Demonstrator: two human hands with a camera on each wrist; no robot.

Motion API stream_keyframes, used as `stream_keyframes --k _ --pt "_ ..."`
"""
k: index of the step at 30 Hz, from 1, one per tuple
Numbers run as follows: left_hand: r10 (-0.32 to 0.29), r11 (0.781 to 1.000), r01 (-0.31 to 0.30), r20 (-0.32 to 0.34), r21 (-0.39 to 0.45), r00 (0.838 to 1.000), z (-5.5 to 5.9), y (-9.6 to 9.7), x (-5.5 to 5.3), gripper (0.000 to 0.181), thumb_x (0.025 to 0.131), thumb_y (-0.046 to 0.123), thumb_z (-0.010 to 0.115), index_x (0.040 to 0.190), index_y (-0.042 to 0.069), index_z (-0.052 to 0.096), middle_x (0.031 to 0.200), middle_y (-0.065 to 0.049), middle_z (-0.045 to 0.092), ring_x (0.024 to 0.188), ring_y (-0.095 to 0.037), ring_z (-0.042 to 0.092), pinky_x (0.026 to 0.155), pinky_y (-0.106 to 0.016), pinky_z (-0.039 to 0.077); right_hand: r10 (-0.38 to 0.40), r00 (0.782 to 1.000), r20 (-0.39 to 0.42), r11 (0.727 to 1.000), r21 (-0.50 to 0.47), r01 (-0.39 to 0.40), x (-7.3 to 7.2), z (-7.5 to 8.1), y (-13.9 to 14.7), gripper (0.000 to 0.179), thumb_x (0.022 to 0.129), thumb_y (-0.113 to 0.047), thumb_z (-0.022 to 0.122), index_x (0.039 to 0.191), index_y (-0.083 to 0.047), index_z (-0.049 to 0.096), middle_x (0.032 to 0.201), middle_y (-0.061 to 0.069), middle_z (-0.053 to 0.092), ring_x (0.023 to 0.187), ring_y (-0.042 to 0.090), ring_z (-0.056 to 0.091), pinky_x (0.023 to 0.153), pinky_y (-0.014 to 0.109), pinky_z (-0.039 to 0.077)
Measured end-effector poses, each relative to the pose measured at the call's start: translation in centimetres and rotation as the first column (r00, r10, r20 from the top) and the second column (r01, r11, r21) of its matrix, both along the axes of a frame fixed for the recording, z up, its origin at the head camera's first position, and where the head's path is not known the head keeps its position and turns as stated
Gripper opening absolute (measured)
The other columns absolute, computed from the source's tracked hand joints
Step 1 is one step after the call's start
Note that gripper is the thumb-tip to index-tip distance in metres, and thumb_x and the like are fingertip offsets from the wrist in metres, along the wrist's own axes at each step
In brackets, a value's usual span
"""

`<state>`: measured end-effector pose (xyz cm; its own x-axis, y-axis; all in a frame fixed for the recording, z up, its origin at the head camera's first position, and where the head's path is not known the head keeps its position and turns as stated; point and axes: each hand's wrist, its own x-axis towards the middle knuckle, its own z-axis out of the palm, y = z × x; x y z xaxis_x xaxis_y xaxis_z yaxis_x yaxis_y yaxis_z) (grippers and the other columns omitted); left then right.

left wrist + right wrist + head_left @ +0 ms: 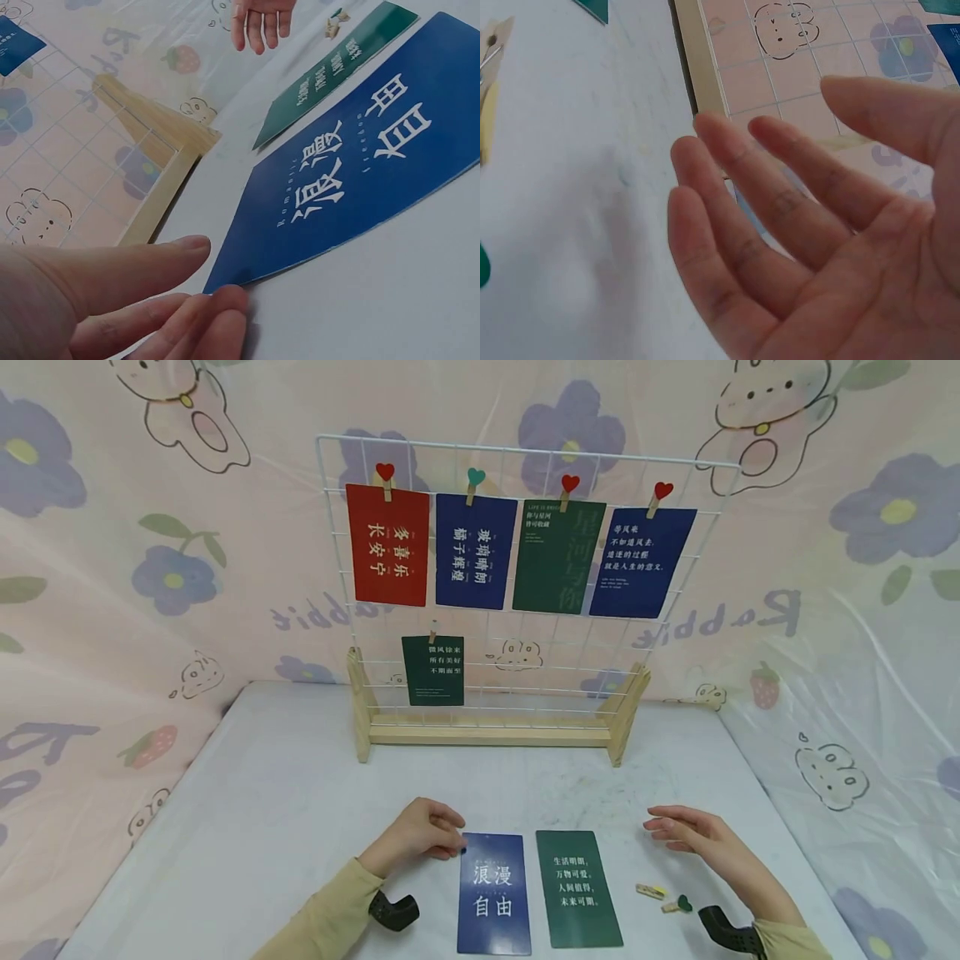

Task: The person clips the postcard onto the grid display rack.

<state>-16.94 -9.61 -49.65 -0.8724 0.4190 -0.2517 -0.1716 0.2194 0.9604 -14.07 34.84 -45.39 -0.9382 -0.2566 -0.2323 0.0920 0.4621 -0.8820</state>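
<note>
A blue card with white characters lies on the table in front. At its upper left corner is my left hand. In the left wrist view the fingertips are right at that corner, while the thumb stands apart from them. To the right of the blue card lies a green card. My right hand hovers farther right with loosely bent fingers and holds nothing; its palm shows in the right wrist view. Below it on the table are a yellowish clothespin and a clothespin with a green heart.
Behind the cards stands a white wire grid rack on a wooden base. Heart clips hold a red card, two blue cards and a green card in its upper row. A smaller green card hangs lower left. Patterned cloth surrounds the table.
</note>
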Motion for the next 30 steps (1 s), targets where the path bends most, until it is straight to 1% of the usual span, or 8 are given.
stream_keyframes --k 5,12,16,22,27,30 --pt "0.042 0.999 -0.044 -0.066 -0.030 0.997 -0.1 0.4 0.3 0.027 0.074 0.000 0.079 0.096 -0.009 0.066 0.073 -0.009 0.067 0.061 -0.017 0.065 0.055 -0.032 0.057 -0.020 0.999 0.031 1.000 0.023 0.019 0.4 -0.3 0.4 0.052 0.101 -0.030 0.049 0.135 0.008 0.044 0.124 0.021 0.059 0.107 0.024 0.061 0.086 0.030 0.052" --pt "0.087 0.993 -0.094 -0.088 -0.075 0.992 -0.6 0.4 0.3 0.023 0.072 0.000 0.081 0.090 -0.006 0.068 0.068 -0.006 0.066 0.056 -0.014 0.063 0.052 -0.028 0.055 -0.012 0.996 0.094 1.000 0.026 0.009 1.2 -1.0 0.9 0.051 0.101 -0.030 0.049 0.134 0.009 0.045 0.122 0.020 0.061 0.105 0.022 0.061 0.084 0.029 0.052" --pt "0.102 0.990 -0.112 -0.113 -0.088 0.988 -0.9 0.4 0.3 0.023 0.069 -0.001 0.083 0.088 -0.006 0.069 0.066 -0.005 0.065 0.054 -0.013 0.062 0.050 -0.028 0.055 -0.007 0.990 0.144 0.999 0.040 0.001 1.5 -1.5 1.2 0.051 0.101 -0.031 0.049 0.132 0.009 0.048 0.118 0.018 0.063 0.100 0.024 0.061 0.081 0.030 0.053" --pt "0.104 0.988 -0.119 -0.148 -0.097 0.983 -1.1 0.5 0.4 0.024 0.067 -0.001 0.084 0.085 -0.005 0.069 0.065 -0.005 0.065 0.052 -0.012 0.060 0.048 -0.027 0.054 0.003 0.980 0.201 0.999 0.051 -0.013 1.9 -2.1 2.0 0.050 0.101 -0.032 0.049 0.127 0.010 0.053 0.111 0.014 0.066 0.093 0.024 0.060 0.074 0.033 0.052" --pt "0.114 0.987 -0.130 -0.153 -0.097 0.982 -1.0 0.6 0.3 0.023 0.067 -0.001 0.084 0.083 -0.005 0.069 0.063 -0.005 0.065 0.051 -0.012 0.060 0.047 -0.027 0.053 0.055 0.975 0.217 0.998 0.014 -0.060 2.1 -2.5 2.3 0.045 0.100 -0.028 0.051 0.126 0.009 0.054 0.109 0.013 0.066 0.088 0.023 0.058 0.071 0.031 0.050" --pt "0.108 0.987 -0.126 -0.170 -0.097 0.979 -0.9 0.7 0.3 0.023 0.067 0.002 0.085 0.083 -0.004 0.069 0.062 -0.005 0.065 0.050 -0.013 0.060 0.047 -0.027 0.053 0.087 0.972 0.218 0.996 0.002 -0.090 2.1 -2.6 2.4 0.042 0.100 -0.026 0.051 0.125 0.007 0.056 0.107 0.012 0.067 0.086 0.022 0.058 0.069 0.029 0.048"
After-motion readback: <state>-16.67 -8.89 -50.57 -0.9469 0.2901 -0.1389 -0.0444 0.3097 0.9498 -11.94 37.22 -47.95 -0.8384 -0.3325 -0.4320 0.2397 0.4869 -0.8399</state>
